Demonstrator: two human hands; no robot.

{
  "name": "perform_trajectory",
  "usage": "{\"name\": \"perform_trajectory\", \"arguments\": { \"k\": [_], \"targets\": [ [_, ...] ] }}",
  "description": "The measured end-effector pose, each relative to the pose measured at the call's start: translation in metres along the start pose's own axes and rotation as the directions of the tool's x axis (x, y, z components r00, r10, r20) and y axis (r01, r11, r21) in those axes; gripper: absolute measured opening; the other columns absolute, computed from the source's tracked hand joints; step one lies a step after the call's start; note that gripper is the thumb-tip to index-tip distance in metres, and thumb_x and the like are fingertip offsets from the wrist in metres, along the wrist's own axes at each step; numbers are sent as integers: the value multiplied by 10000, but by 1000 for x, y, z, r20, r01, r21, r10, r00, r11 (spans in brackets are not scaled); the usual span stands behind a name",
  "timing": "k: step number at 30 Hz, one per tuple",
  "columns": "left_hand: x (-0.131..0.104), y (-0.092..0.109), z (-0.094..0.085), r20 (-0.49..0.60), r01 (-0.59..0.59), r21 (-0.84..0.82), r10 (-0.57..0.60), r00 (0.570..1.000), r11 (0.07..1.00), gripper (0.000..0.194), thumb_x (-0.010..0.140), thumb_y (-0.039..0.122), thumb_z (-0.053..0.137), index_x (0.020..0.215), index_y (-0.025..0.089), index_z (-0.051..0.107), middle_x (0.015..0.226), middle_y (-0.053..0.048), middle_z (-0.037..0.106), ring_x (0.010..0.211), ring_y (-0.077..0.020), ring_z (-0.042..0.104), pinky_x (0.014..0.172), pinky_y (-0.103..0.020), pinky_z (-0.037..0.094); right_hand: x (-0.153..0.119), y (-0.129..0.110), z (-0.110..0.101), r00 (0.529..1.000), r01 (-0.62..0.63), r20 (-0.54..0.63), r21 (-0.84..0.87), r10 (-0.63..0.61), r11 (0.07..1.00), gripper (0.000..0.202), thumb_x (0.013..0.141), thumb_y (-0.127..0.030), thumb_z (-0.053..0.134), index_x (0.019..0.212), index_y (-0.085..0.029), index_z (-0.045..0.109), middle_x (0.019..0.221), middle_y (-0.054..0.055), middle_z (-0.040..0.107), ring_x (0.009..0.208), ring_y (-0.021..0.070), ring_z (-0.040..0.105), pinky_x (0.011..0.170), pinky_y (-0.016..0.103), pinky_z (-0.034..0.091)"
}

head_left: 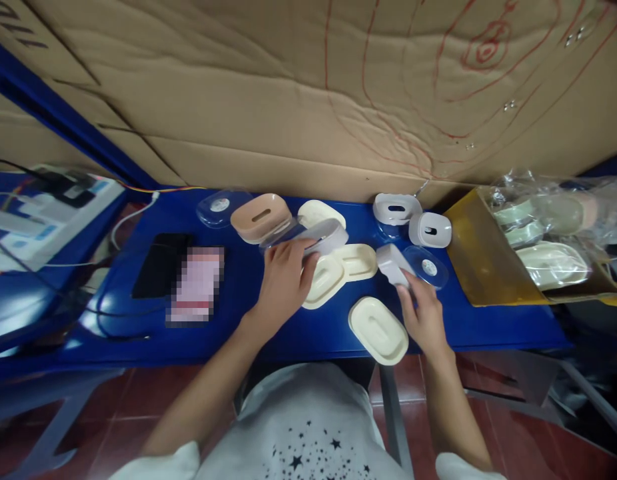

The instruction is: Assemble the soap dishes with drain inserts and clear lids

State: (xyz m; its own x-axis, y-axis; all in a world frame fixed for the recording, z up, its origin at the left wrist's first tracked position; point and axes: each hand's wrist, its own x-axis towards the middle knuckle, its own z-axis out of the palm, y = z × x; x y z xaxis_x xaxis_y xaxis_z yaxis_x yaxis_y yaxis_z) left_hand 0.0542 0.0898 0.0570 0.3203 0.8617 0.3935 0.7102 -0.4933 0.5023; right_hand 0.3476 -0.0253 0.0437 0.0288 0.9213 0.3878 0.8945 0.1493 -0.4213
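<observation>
The left hand (286, 275), its grip partly hidden, appears to hold a pale cover (334, 233) beside cream trays (359, 261) on the counter (298, 340); the right hand (426, 315) pinches a tilted white cover (390, 260). Light rim holds, clear of the trays, seem wisest.

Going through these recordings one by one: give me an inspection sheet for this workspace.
Surface: blue table, glossy.
Job's things: several cream pieces, a tan slotted piece, white slotted pieces, clear covers.
Clutter: black flat item, pixelated pink item.
Hands: right hand holds a white part; left hand touches a pale part, grip partly hidden.
Cables: white cable and dark cable, left side.
Surroundings: cardboard wall behind, open box right, red floor below.
</observation>
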Motion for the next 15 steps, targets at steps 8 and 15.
{"name": "perform_trajectory", "arguments": {
  "k": [8, 15],
  "targets": [
    [47, -26, 0, 69, -123, -10, 123, 990, 992, 378, 1122, 218, 403, 1402, 205, 656, 1503, -129, 678, 1400, -288, 619, 1217, -489, 451, 52, 23, 7, 983, 185, 31, -167, -182, 968, 388, 1115, -256, 483, 1429, -278, 710, 1520, 111, 700, 1439, 353, 617, 1173, 603, 451],
    [78, -105, -42, 6, 200, 314, -212, 977, 928, 398, 1076, 262, 491, 1434, 178, 642, 1506, -200, 641, 1394, -408, 600, 1155, -581, 462, -38, -36, -4, 930, 247, 265, 61, -254, 967, 490, 1083, -306, 615, 1563, -403, 596, 1447, 39, 751, 1343, 337, 710, 1116, 597, 531]
  ]
}}
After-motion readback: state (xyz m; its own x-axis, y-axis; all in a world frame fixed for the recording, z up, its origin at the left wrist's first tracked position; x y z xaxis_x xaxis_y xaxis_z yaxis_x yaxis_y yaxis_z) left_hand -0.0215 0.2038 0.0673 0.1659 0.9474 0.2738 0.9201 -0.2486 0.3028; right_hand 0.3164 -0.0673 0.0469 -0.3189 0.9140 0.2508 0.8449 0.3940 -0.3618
